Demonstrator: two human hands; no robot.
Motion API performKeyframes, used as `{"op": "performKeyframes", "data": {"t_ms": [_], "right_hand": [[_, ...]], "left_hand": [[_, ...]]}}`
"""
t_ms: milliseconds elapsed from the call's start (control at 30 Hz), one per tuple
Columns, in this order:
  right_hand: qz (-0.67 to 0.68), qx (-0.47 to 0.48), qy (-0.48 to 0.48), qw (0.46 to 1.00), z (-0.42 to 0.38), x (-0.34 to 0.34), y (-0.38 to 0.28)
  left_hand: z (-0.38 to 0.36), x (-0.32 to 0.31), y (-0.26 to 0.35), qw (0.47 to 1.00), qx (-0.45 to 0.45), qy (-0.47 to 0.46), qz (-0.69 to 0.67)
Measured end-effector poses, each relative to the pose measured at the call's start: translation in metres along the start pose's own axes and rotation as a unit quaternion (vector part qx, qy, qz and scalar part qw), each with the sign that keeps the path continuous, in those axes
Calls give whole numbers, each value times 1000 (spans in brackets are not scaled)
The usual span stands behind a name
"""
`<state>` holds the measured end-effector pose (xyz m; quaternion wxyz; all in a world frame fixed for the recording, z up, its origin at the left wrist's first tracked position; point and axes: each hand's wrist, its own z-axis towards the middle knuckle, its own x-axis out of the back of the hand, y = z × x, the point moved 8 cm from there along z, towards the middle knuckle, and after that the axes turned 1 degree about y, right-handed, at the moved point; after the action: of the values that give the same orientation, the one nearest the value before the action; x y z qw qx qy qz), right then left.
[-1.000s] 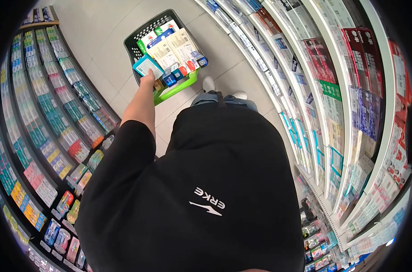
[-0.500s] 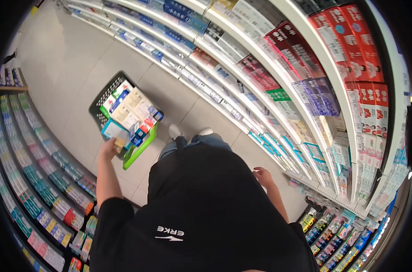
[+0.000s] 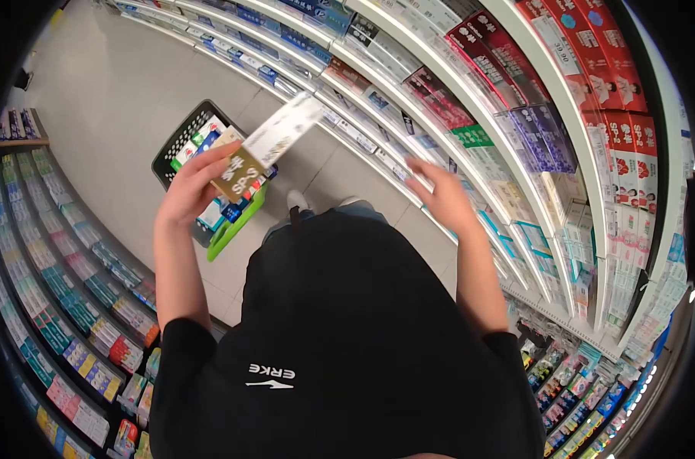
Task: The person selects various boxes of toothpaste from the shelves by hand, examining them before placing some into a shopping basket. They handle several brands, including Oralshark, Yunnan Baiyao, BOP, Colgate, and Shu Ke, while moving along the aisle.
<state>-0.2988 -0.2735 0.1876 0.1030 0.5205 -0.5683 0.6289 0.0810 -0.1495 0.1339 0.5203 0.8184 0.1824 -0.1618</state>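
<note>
So the left grip point(image 3: 190, 185) is closed on a flat gold-and-white box point(image 3: 244, 174), thumb and fingers pinching it at the gold end. The box pokes out past the fingertips toward the upper right of the view, tilted, with the white part angled up and away. It's in front of the shopping basket point(image 3: 181, 141) as the camera sees it, hiding a good chunk of what's inside. There's big white writing on the gold part. Looks like it starts with "SP" next to some Chinese characters, but the rest is hard to make out, and the white end is a blur.

Right grip point(image 3: 445, 197) is loosely open, fingers apart and kinda smeared by motion, well apart from the box and in front of the right-hand shelves point(image 3: 367, 157).

The basket is dark with a perforated wall and a lime green handle point(image 3: 239, 228). It's got a bunch of packages point(image 3: 210, 145) in it, white, green, red, and blue, plus a teal one point(image 3: 211, 215) by the rim on the side nearest the left forearm. White shoes point(image 3: 298, 200) are just beside it on the floor point(image 3: 118, 84).

Labels: the red-and-white boxes point(image 3: 637, 164) at far right read "SP-2", and there's a "39.90" on the red boxes point(image 3: 611, 65) above them. The black shirt point(image 3: 347, 321) says "ERKE", upside down in the view.
</note>
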Motion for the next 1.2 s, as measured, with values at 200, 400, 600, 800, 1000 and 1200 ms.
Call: {"op": "performKeyframes", "data": {"t_ms": [200, 400, 600, 800, 1000, 1200], "right_hand": [[-107, 236, 164, 952, 11, 62, -154], [-205, 316, 137, 916, 6, 56, -168], [-170, 231, 207, 935, 3, 58, -150], [-144, 152, 50, 977, 1, 39, -138], [-58, 166, -74, 982, 6, 14, -131], [-42, 131, -84, 987, 23, -4, -126]], "left_hand": [[7, -82, 31, 976, -72, -202, 48], [4, -120, 41, 961, -46, -264, -62], [11, -115, 18, 938, -138, -231, -217], [15, -118, -6, 989, -87, -81, -90], [10, -110, -16, 986, -102, -125, -36], [-4, -98, -3, 983, -139, -124, -6]]}}
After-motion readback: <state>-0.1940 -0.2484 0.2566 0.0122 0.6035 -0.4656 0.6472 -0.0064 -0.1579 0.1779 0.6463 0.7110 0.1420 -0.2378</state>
